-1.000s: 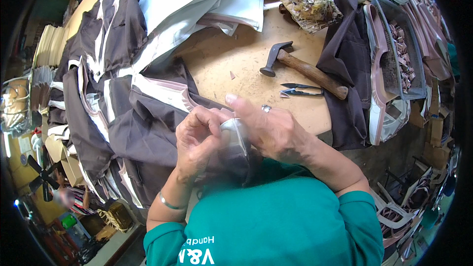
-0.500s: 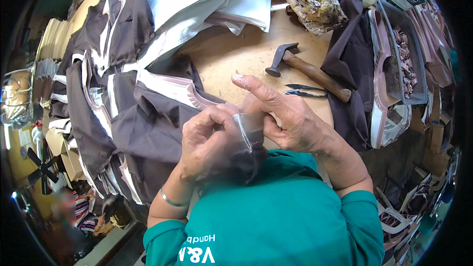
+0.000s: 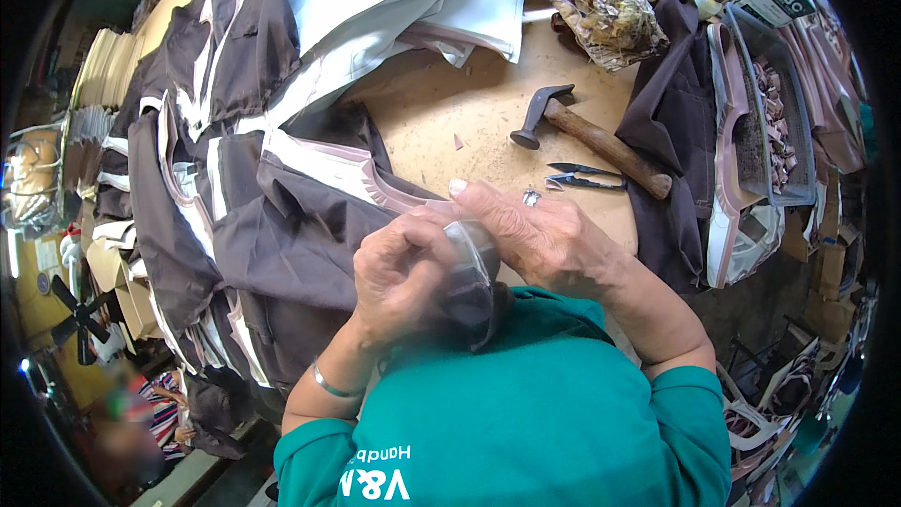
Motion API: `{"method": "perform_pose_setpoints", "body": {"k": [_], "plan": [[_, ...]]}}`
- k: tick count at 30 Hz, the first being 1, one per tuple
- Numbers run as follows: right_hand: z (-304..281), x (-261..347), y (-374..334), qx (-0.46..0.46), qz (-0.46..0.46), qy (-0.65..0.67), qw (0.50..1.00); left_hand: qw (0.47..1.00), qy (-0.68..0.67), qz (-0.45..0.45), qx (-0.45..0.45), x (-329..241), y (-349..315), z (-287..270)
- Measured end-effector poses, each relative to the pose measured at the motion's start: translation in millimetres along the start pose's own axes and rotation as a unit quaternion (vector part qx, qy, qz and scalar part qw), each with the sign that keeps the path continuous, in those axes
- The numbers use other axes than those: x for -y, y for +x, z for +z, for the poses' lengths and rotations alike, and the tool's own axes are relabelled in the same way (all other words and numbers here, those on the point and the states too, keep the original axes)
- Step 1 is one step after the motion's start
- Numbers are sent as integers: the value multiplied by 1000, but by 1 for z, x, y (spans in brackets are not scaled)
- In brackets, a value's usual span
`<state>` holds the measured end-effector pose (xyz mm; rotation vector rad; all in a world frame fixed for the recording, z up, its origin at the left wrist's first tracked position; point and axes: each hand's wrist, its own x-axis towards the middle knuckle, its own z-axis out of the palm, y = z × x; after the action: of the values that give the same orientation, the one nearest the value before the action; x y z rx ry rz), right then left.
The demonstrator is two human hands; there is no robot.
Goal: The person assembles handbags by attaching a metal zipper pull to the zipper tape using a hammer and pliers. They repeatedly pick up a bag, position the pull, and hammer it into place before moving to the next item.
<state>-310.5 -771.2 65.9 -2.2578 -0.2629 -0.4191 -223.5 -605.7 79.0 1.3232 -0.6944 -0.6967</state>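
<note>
My left hand [image 3: 404, 268] is closed, its curled fingers gripping the end of a pink-and-white leather strip [image 3: 328, 167] with a notched edge. That strip is joined to dark brown fabric [image 3: 291, 216], which spreads away to the left. Against the left fingertips, my right hand [image 3: 540, 230] presses with its fingers closed on the same end; the exact grip is hidden. A dark, blurred fold [image 3: 474, 296] with a pale line hangs between the hands, too smeared to name. Thread snips [image 3: 587, 176] and a claw-ended hammer [image 3: 591, 141] lie beyond my right hand.
White sheet material [image 3: 375, 0] covers the far table. A clear bag of scraps [image 3: 601, 9] lies at the back. On the right stands a mesh basket [image 3: 774, 131] with offcuts. A small pink scrap [image 3: 458, 142] is on the tabletop. Another person [image 3: 155, 413] is at lower left.
My right hand's outstretched finger has come down and in against my left fingertips. The small pink scrap and shiny bits beside the right hand now show on the table.
</note>
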Motion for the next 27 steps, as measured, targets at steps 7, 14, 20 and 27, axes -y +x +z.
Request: {"method": "perform_pose_setpoints", "body": {"k": [7,14,20,27], "plan": [[-2,-4,9,-40,27,160,986,994,-91,-53,-22,-9,-1,0],[2,-12,6,-36,31,131,990,985,-148,-86,19,2,-2,-4],[-7,9,-2,-142,36,103,984,995,-31,-93,12,-2,-2,5],[-6,24,-11,-71,240,353,901,991,71,-112,8,-7,1,15]]}}
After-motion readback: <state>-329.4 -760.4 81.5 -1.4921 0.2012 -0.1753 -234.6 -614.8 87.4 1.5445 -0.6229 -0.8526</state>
